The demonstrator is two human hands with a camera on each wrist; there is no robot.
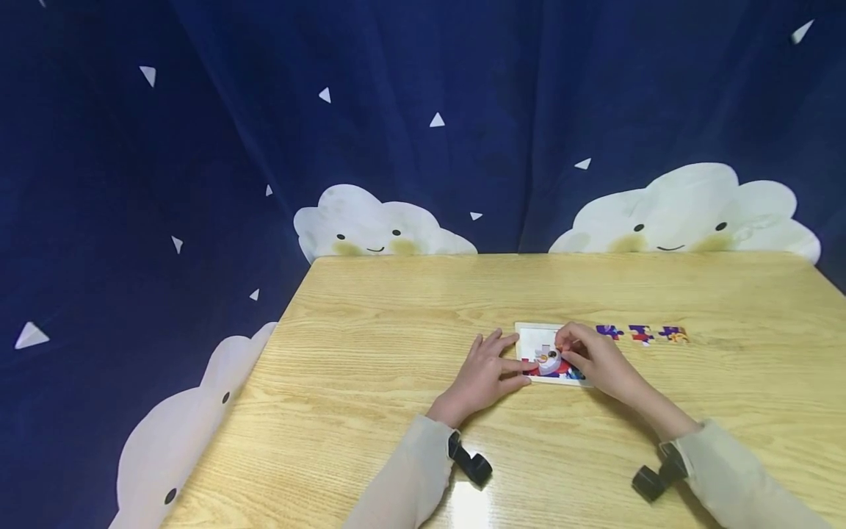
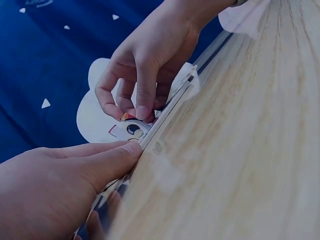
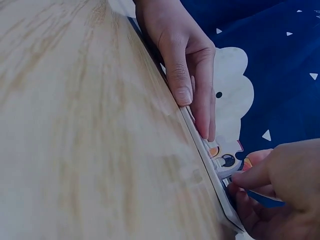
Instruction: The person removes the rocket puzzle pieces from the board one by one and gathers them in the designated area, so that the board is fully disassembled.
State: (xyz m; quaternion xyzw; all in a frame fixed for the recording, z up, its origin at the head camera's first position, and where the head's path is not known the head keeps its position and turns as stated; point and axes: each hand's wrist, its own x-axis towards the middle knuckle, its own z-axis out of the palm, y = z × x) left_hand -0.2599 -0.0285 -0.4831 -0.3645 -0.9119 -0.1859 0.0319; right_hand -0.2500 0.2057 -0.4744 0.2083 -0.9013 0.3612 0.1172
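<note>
A white-framed jigsaw puzzle tray [image 1: 537, 325] lies on the table, with colourful pieces along its near part. My right hand [image 1: 603, 364] is over its right side, thumb and fingers pinching a puzzle piece [image 3: 228, 160] that bears a dark round eye and an orange-red patch. In the left wrist view that piece looks tilted, its lower edge close to the tray. My left hand [image 1: 481, 375] rests at the tray's left edge. Its fingers are mostly straight and spread, with the index finger touching the pieces inside. My right fingers partly hide the piece and the tray's right side.
Three loose puzzle pieces lie in a row right of the tray: a purple one [image 1: 609, 333], a red and purple one [image 1: 641, 334] and an orange and purple one [image 1: 674, 334]. A dark blue curtain [image 1: 396, 147] with clouds hangs behind the wooden table [image 1: 370, 330].
</note>
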